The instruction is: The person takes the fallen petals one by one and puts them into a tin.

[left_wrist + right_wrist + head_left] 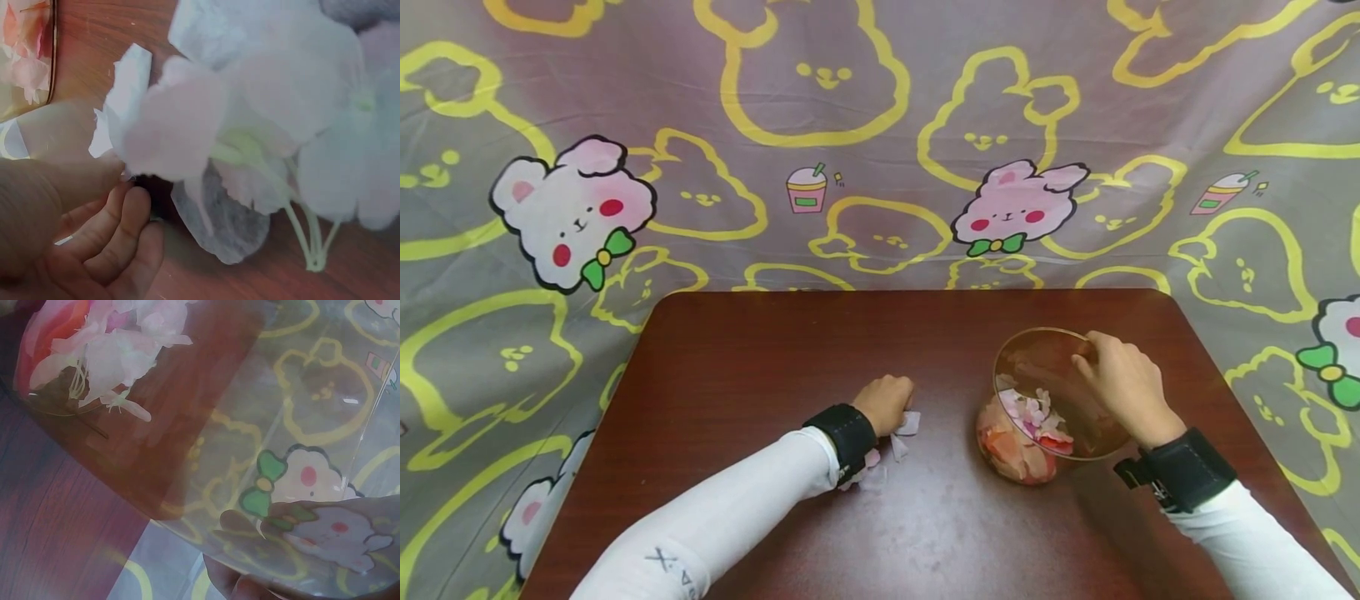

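Note:
My right hand (1127, 387) grips the rim of a transparent, amber-tinted container (1067, 367), which is tilted on the table. Pink, white and orange-red artificial petals (1018, 446) lie gathered in its bottom. In the right wrist view the petals (112, 356) show through the clear wall (206, 462), and fingers (228, 575) are at the rim. Left of the container, my left hand (883, 404) is low over the tabletop. Its thumb and fingers (134, 206) pinch a white petal (128, 94). Pale pink artificial flowers (269, 119) with green stems lie close to the left wrist camera, blurred.
The brown wooden table (760, 350) has rounded far corners. Pale petals (872, 471) lie partly hidden beneath the left wrist. A grey curtain (880, 192) with yellow outlines and cartoon rabbits hangs behind the table and around its sides.

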The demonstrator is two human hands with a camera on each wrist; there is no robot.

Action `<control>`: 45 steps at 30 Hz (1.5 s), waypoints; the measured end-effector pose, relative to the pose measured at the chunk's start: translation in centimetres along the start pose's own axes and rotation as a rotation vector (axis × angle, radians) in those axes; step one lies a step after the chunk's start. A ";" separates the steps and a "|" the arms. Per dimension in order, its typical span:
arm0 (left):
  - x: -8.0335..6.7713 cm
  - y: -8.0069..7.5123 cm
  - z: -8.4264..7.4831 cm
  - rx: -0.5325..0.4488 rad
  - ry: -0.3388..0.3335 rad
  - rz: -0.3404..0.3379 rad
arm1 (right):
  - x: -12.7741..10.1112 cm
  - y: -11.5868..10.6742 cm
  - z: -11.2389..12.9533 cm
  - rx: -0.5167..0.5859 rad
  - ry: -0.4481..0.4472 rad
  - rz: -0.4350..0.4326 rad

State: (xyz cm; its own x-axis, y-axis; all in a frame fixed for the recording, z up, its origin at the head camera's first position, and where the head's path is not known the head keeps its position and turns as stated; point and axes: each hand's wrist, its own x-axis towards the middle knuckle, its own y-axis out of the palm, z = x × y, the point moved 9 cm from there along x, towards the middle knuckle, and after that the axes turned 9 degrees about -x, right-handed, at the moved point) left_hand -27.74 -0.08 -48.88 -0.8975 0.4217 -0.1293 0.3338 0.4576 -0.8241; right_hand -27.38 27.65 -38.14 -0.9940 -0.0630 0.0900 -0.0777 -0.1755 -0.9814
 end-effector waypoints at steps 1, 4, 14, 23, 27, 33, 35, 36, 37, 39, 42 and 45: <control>-0.1 0.0 -0.1 -0.007 0.004 0.001 | 0.0 0.0 0.0 0.001 0.001 0.000; -0.2 0.0 -0.4 -0.030 0.006 0.019 | 0.0 0.1 -0.1 0.003 0.000 -0.004; -0.3 -0.4 -0.7 -0.010 0.031 0.036 | 0.0 -0.1 -0.1 0.002 0.000 -0.007; -0.4 -0.4 -0.8 0.019 0.054 0.013 | -0.2 -0.1 0.1 0.000 0.004 -0.002; -0.5 -0.8 -1.1 0.067 0.081 -0.016 | -0.3 -0.1 0.1 -0.003 0.008 -0.004; -0.3 -1.4 -1.3 0.120 0.085 -0.027 | -0.4 0.0 0.1 -0.001 0.013 0.000; -0.2 -1.6 -1.3 0.127 0.083 -0.026 | -0.4 0.1 0.1 0.000 0.016 0.002; -0.1 -1.7 -1.3 0.127 0.081 -0.024 | -0.4 0.1 0.1 0.000 0.017 0.003; 0.0 -1.8 -1.2 0.126 0.076 -0.023 | -0.4 0.1 0.1 -0.002 0.017 0.002; 0.1 -2.0 -1.2 0.121 0.071 -0.018 | -0.3 0.1 0.1 -0.004 0.016 0.002; 0.3 -2.1 -1.2 0.103 0.069 -0.019 | -0.3 0.0 0.1 -0.008 0.013 0.001; 0.2 -2.1 -1.4 0.060 0.096 -0.025 | -0.3 -0.1 0.1 -0.005 0.011 0.000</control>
State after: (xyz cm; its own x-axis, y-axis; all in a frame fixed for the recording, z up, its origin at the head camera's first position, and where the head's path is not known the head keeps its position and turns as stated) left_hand -28.23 0.15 -46.44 -0.8726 0.4852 -0.0567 0.2906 0.4224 -0.8585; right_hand -27.08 27.58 -38.07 -0.9947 -0.0521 0.0883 -0.0783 -0.1703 -0.9823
